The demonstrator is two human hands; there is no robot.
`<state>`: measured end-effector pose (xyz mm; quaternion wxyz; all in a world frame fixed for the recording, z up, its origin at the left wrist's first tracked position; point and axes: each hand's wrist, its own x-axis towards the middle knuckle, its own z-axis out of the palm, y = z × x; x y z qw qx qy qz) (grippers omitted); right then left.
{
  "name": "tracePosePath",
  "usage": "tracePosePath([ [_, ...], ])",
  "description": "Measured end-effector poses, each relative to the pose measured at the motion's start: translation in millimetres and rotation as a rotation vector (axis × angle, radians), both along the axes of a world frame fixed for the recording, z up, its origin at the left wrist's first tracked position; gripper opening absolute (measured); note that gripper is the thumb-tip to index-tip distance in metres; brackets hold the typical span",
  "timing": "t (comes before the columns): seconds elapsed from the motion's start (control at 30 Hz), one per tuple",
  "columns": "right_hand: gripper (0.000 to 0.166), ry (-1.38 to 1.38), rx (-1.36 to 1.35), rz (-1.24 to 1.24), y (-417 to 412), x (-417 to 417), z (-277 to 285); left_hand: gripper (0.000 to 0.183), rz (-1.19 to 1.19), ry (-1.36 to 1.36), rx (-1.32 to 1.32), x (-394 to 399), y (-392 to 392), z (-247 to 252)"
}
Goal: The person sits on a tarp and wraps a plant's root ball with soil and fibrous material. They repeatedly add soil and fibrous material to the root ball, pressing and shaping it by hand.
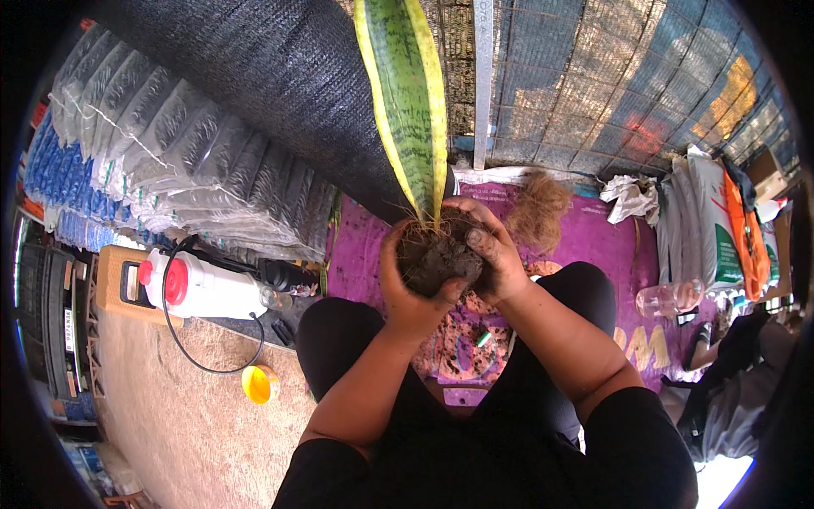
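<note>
Between my two hands is a dark, moist ball of soil (439, 257) with thin roots showing at its top. A snake plant leaf (410, 102), green with yellow margins, rises from it and runs out of the top of the picture. My left hand (410, 280) cups the ball from the left and below, its thumb across the near face. My right hand (499, 251) presses on the right side, with soil on its fingers. Beneath the hands, a purple printed banner (362, 254) is strewn with loose soil.
A tuft of brown coconut fibre (540, 213) lies beyond my right hand. At left are stacked plastic-wrapped packs (210, 146), a white sprayer tank (210, 283) and a yellow tub (259, 384). Right are filled sacks (699, 223), a clear plastic jar (669, 298) and another person (731, 382).
</note>
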<state>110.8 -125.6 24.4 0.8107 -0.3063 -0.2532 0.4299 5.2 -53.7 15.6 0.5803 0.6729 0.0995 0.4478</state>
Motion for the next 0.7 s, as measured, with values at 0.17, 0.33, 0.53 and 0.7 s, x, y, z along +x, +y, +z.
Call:
tracePosePath([
  [0.17,0.068,0.113,0.059,0.057,-1,-4,3,0.089,-0.037,0.020,0.041,-2,8,-1],
  [0.33,0.067,0.077,0.093,0.007,-1,-2,0,0.094,-0.007,0.042,0.092,0,7,7],
  [0.53,0.054,-0.142,0.011,-0.102,2,3,7,0.092,0.046,0.051,0.060,-5,12,3],
  [0.7,0.020,-0.824,-0.142,-0.498,-5,25,7,0.087,0.258,0.115,0.423,-9,32,8],
])
